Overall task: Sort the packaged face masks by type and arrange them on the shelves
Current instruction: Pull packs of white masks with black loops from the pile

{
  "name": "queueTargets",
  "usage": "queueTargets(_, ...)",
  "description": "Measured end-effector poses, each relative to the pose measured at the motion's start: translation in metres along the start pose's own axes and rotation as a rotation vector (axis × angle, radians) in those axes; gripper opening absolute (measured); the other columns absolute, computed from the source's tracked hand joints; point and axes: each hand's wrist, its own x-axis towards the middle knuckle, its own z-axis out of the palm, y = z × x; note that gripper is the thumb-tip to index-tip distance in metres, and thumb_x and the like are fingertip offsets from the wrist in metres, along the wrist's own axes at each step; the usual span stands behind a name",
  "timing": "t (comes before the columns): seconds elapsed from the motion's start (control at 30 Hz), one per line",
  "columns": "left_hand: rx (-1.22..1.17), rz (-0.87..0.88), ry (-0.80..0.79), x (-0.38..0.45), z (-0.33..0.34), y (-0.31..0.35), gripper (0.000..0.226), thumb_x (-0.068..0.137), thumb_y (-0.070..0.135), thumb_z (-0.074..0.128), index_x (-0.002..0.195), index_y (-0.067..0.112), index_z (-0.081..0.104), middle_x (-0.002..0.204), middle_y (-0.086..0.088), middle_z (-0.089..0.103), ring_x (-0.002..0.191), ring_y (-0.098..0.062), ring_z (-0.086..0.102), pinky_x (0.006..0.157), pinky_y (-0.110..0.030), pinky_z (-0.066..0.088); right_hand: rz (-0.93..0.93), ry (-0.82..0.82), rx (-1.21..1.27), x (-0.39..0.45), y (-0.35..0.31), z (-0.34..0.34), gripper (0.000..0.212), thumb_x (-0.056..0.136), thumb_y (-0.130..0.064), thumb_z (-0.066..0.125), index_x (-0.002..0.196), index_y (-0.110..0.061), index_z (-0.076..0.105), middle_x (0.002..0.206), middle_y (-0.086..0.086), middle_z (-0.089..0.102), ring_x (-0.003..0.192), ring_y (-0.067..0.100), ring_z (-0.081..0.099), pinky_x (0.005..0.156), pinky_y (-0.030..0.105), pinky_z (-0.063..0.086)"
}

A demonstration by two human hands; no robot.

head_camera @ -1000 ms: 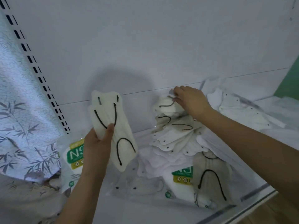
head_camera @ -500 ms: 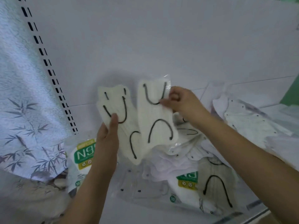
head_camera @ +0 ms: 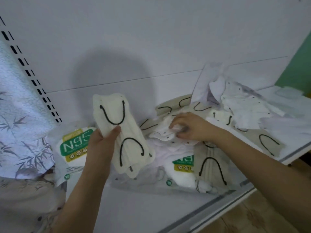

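White shelf (head_camera: pixel 151 214) bears 2 N95 packs (head_camera: pixel 74 147), loose white masks (head_camera: pixel 249 106) and beige masks (head_camera: pixel 212 163).

cream masks (head_camera: pixel 120 132), black loops | N95 pack (head_camera: pixel 75 145) green-yellow | curtain (head_camera: pixel 18 118) bamboo print

place: shop | cue: slotted shelf upright (head_camera: pixel 33 78) (retail type), packaged N95 masks (head_camera: pixel 74 145)

The cream mask the right hand (head_camera: pixel 190 126) held up half a second ago now sits stacked with the others in the left hand (head_camera: pixel 101 148). The right hand has dropped back onto the pile (head_camera: pixel 168 137), fingers (head_camera: pixel 175 124) curled among white masks.
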Motion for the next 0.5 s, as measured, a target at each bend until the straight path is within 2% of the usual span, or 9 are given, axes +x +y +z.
queueTargets(0.07,0.003,-0.020,-0.012,-0.003,0.004,-0.002,0.008,0.093,0.016,0.068,0.090,0.024,0.067,0.089,0.006,0.074,0.086,-0.018,0.071,0.072,-0.032,0.054,0.077,0.195,-0.004,0.008,-0.005,-0.005,0.013,0.086,-0.035,0.067,0.091,-0.025,0.072,0.095,-0.006,0.069,0.089,0.014,0.062,0.080,0.036,0.050)
queueTargets(0.13,0.001,-0.034,-0.005,-0.004,0.002,-0.002,0.008,0.093,0.017,0.068,0.090,0.024,0.068,0.090,0.005,0.074,0.088,-0.019,0.071,0.079,-0.037,0.055,0.138,0.381,0.114,0.016,-0.011,-0.019,0.015,0.090,-0.028,0.064,0.078,-0.021,0.069,0.079,-0.006,0.068,0.074,0.011,0.060,0.069,0.030,0.047)
queueTargets(0.23,-0.017,-0.033,0.016,-0.002,0.000,-0.001,0.008,0.094,0.017,0.067,0.092,0.025,0.067,0.094,0.005,0.073,0.092,-0.021,0.070,0.084,-0.040,0.054,0.207,0.631,0.409,0.019,-0.019,-0.047,0.021,0.092,-0.025,0.065,0.072,-0.019,0.063,0.067,-0.004,0.058,0.062,0.005,0.049,0.063,0.020,0.038)
queueTargets(0.3,-0.016,-0.015,0.003,-0.003,0.001,0.000,0.007,0.095,0.018,0.066,0.099,0.024,0.067,0.098,0.004,0.073,0.094,-0.021,0.070,0.086,-0.040,0.054,0.239,0.674,0.577,0.019,-0.022,-0.061,0.028,0.093,-0.023,0.062,0.071,-0.008,0.056,0.063,0.010,0.047,0.060,0.014,0.043,0.062,0.026,0.035)
queueTargets(0.37,-0.031,0.005,-0.012,-0.005,0.004,0.002,0.016,0.096,0.019,0.065,0.110,0.024,0.066,0.101,0.005,0.073,0.096,-0.020,0.069,0.086,-0.039,0.054,0.258,0.647,0.716,0.020,-0.024,-0.071,0.018,0.095,-0.020,0.060,0.089,-0.003,0.060,0.068,0.017,0.044,0.063,0.022,0.042,0.064,0.030,0.037)
queueTargets(0.4,-0.042,0.005,-0.015,-0.005,0.005,0.002,0.018,0.096,0.018,0.064,0.113,0.024,0.065,0.102,0.006,0.073,0.096,-0.019,0.069,0.085,-0.039,0.053,0.285,0.627,0.727,0.020,-0.024,-0.075,0.013,0.095,-0.016,0.058,0.101,-0.006,0.063,0.072,0.018,0.047,0.066,0.022,0.045,0.066,0.030,0.040)
queueTargets(0.43,-0.058,0.001,-0.014,-0.004,0.006,0.004,0.019,0.096,0.018,0.064,0.114,0.024,0.064,0.102,0.007,0.073,0.096,-0.018,0.069,0.083,-0.037,0.053,0.308,0.606,0.702,0.021,-0.023,-0.079,0.016,0.094,-0.012,0.056,0.109,-0.009,0.063,0.075,0.020,0.051,0.069,0.021,0.049,0.067,0.030,0.043)
queueTargets(0.5,-0.089,-0.006,-0.013,-0.002,0.008,0.007,0.020,0.096,0.017,0.064,0.115,0.023,0.064,0.100,0.008,0.072,0.093,-0.015,0.069,0.076,-0.033,0.053,0.349,0.529,0.647,0.022,-0.019,-0.084,0.029,0.090,-0.002,0.051,0.113,-0.015,0.064,0.079,0.022,0.058,0.069,0.021,0.055,0.065,0.030,0.045)
